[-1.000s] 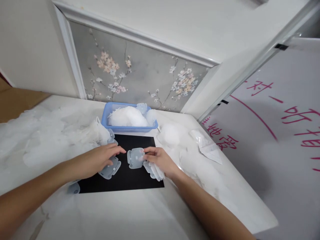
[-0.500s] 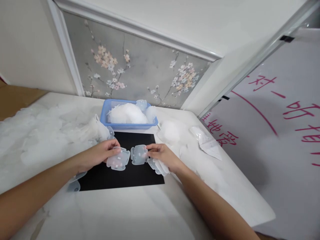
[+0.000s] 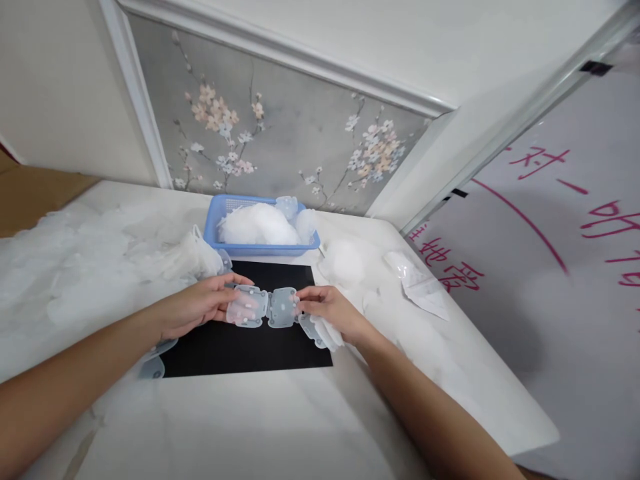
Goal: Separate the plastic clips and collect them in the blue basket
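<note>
My left hand holds a translucent, frosted plastic piece with rounded, notched corners, its fingers showing through from behind. Between thumb and fingers, my right hand grips a similar translucent plastic piece. The facing edges of the two pieces meet or nearly meet; whether they are joined I cannot tell. Several more such pieces hang in a bunch below my right hand. Under both hands lies a black sheet, with other translucent pieces at its left edge.
Behind the sheet stands a blue basket holding white fluffy material. A large heap of translucent pieces covers the table's left side. To the right lie a white fluffy clump and a clear packet, near a whiteboard.
The left hand has moved right and slightly up, bringing its piece against or close to the right one. Its fingers now spread behind the piece. My right hand has barely moved.
</note>
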{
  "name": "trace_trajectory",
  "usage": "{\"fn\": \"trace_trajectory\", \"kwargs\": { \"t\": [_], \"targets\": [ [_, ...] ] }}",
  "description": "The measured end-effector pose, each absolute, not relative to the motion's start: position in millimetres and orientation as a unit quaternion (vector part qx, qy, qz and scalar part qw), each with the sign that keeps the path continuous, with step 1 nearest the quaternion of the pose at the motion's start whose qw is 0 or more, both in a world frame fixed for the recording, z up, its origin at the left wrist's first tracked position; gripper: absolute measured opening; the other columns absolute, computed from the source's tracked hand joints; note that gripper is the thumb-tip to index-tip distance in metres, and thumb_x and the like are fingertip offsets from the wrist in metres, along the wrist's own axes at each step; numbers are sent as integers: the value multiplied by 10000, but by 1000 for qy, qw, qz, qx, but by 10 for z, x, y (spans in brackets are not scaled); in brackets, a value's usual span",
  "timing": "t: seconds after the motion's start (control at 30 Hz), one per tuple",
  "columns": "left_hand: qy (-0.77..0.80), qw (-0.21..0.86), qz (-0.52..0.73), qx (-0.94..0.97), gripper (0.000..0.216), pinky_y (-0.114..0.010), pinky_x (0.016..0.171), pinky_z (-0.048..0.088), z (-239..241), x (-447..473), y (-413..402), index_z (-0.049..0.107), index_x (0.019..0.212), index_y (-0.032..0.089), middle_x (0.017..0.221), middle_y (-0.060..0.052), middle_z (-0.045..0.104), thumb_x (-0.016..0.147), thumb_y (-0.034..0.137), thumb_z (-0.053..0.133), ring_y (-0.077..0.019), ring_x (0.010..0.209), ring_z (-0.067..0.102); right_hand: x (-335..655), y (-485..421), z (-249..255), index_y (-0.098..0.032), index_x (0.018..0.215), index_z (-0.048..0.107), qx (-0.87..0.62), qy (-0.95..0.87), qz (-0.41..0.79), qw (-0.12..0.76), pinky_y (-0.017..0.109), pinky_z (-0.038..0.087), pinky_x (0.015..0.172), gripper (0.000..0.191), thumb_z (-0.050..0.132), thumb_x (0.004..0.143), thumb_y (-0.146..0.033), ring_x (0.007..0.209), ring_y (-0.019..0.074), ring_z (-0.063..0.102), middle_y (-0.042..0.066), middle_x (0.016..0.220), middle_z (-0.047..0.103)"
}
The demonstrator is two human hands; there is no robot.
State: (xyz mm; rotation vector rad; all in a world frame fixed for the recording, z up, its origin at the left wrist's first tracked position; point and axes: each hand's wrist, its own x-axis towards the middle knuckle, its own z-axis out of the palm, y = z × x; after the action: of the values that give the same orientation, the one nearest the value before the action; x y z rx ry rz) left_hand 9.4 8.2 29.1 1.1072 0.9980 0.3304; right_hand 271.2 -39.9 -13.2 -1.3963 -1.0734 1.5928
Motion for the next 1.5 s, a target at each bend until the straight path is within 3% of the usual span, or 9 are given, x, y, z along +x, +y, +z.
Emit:
{"fn": "trace_trajectory", "kwargs": {
  "t": [0.17,0.33,0.47,0.6,0.8,1.0,1.27,1.4,1.5],
  "targets": [
    [449,683,139,560,404,-309,760,511,295,98,67,612,1146,236,968,-23,723,814,457,681,-205,885,683,2709,-409,-95,-183,741,717,-539,-417,609,406,229,380,510,211,819,585,-281,533,100,521,-3,664,683],
    [471,579,94,659,419,-227,445,310,211,163,-55,471,609,198,517,55,497,798,520,662,-102,446,468,2689,-477,27,-192,735,680,-501,-387,628,453,231,391,529,266,845,605,-354,568,115,559,10,726,718],
    [446,596,106,659,319,-215,349,218,190,288,-203,535,807,223,633,94,479,740,473,722,-48,339,354,2638,-541,102,-197,723,667,-470,-380,635,480,230,406,564,279,860,602,-359,592,117,573,-3,708,706],
    [427,632,128,633,331,-220,335,198,236,378,-279,584,924,210,818,45,619,775,494,668,-17,316,349,2575,-581,126,-201,704,652,-474,-397,615,489,234,383,542,296,854,610,-397,572,116,546,-7,699,690],
    [422,651,184,604,284,-216,368,165,293,374,-290,563,766,185,526,68,598,836,452,627,-19,291,302,2531,-609,133,-201,694,649,-469,-415,609,488,235,384,542,297,848,630,-413,557,105,517,-19,658,663],
    [414,682,167,579,266,-217,361,147,307,361,-290,566,777,174,899,-69,788,789,415,677,-2,289,362,2530,-594,135,-205,693,657,-461,-343,658,487,246,440,547,312,890,558,-361,544,114,548,-28,628,638],
    [409,697,165,566,289,-212,351,130,291,359,-262,530,771,181,912,-99,798,753,396,721,-10,271,368,2527,-592,117,-210,701,646,-462,-335,664,483,243,436,535,325,891,550,-363,551,117,548,-25,651,648],
    [417,689,168,568,245,-229,368,116,328,363,-284,542,777,188,650,-2,748,817,400,658,-14,259,316,2532,-590,105,-207,710,646,-458,-331,668,485,239,435,540,325,892,556,-355,559,117,556,-22,658,654],
    [412,685,165,578,215,-241,388,116,348,368,-301,564,776,193,375,87,537,835,390,628,-35,257,268,2533,-589,102,-204,718,652,-454,-331,670,485,234,428,541,317,890,565,-347,557,112,553,-24,657,656]
  ]
}}
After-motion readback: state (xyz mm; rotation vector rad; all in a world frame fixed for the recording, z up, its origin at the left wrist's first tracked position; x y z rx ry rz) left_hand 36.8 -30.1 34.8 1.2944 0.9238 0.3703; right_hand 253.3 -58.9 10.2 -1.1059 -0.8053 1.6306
